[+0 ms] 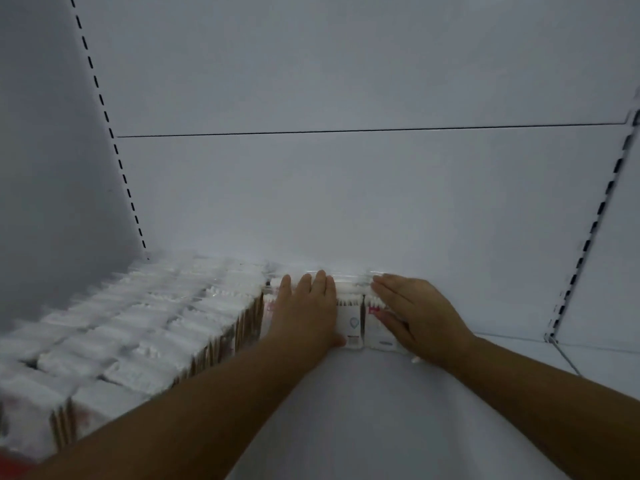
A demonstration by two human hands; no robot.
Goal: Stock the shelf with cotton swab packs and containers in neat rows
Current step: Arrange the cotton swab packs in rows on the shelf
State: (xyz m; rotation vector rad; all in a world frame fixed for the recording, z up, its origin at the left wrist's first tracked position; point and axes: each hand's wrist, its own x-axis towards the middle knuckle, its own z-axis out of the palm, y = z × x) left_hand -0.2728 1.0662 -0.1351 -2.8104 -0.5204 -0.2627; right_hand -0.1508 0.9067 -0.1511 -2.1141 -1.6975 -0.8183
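Note:
Several rows of clear cotton swab packs with white tips and wooden sticks fill the left part of the white shelf. At the back wall a short row of upright packs stands to their right. My left hand lies flat against the front of these packs, fingers straight and pointing to the back. My right hand presses flat on the row's right end, its fingers straight over the pack tops. Part of the packs is hidden behind both hands.
The shelf's white back panel rises right behind the packs. Slotted uprights stand at the left corner and another upright at the right. A red object shows at the bottom left edge.

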